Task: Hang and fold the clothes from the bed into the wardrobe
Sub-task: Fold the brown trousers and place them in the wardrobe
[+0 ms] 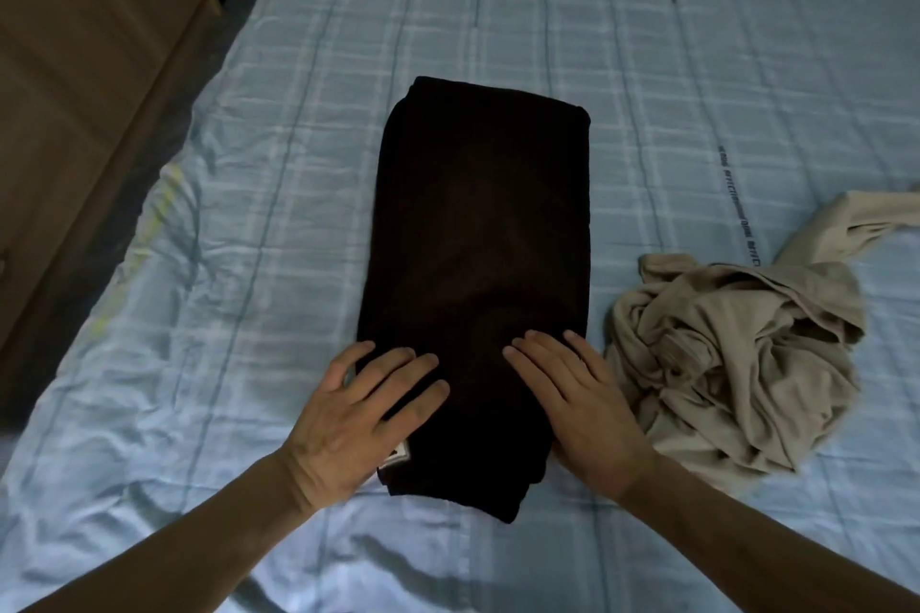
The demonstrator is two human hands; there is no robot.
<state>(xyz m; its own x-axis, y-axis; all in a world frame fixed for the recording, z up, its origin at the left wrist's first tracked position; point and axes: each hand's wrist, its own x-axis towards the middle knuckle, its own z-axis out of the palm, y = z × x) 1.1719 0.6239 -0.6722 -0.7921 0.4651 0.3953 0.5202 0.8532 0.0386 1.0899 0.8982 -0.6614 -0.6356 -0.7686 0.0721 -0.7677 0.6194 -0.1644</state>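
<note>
A black garment (478, 224) lies folded into a long rectangle in the middle of the bed, its short end toward me. A small white label shows at its near left corner. My left hand (358, 413) rests flat on the near left part of the garment, fingers spread and straight. On the near right part my right hand (582, 403) lies flat in the same way. A beige garment (737, 363) sits crumpled in a heap just right of the black one, with one part trailing off toward the right edge.
The bed (647, 65) carries a light blue checked cover, wrinkled near me. A brown wooden cupboard front (74, 90) stands along the left side, with a dark strip of floor between it and the bed.
</note>
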